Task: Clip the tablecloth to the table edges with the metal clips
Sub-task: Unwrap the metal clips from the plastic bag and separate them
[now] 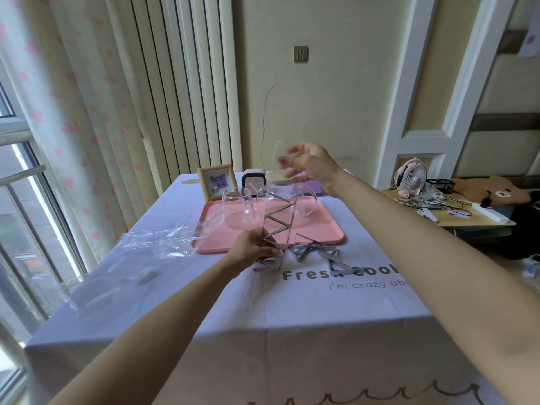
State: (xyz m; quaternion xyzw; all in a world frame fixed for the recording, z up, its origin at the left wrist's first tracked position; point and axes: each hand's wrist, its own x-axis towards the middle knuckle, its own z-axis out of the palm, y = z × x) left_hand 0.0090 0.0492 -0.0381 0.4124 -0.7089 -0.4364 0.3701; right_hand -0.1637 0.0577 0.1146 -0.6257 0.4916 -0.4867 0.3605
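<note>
Metal clips: thin grey wire triangles (pixel 314 249), some loose on the cloth just in front of the pink tray (pixel 330 232), others stacked inside a clear plastic sleeve (pixel 279 217).
Tablecloth: smooth pale lilac fabric (pixel 292 311) with brown lettering, draped over the tabletop's near edge.
Left hand: your fingers (pixel 252 248) pinch the sleeve's lower end, right beside the loose clips.
Right hand: raised and blurred (pixel 309 162) at the sleeve's upper end; you cannot tell whether it grips.
Tray: matte, rounded corners, carrying a glass cup (pixel 238 210) and a lidded glass jug (pixel 287 197).
</note>
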